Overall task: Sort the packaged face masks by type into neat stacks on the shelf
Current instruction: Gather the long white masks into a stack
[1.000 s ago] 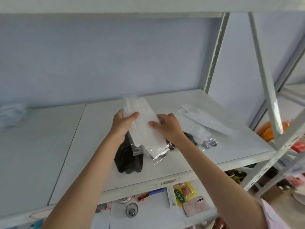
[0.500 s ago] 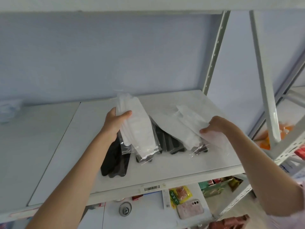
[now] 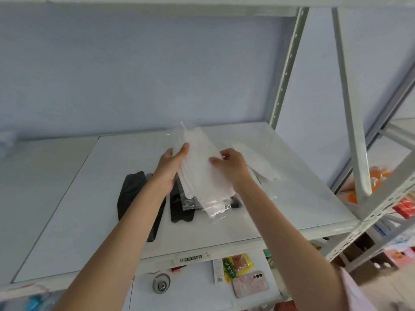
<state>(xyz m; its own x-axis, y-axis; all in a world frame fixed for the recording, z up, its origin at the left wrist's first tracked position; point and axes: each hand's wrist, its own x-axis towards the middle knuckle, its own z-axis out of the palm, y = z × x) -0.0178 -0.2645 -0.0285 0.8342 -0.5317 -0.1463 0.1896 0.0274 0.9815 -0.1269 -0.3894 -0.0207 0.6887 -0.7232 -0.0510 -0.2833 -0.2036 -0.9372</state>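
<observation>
A bundle of white packaged masks is held above the white shelf. My left hand grips the bundle's left edge with the thumb on top. My right hand presses on its right side, fingers closed on the top pack. Black packaged masks lie flat on the shelf under and left of my left arm, another black pack beneath the bundle. One more white pack lies on the shelf to the right, behind my right hand.
A grey upright post and slanted braces bound the shelf on the right. Below the shelf edge with a barcode label lie a phone, a snack packet and a round metal piece. Pale packs sit far left.
My right hand has come back from the white packs at the right and now rests on the bundle in my left hand, which has grown thicker. The view shifted slightly.
</observation>
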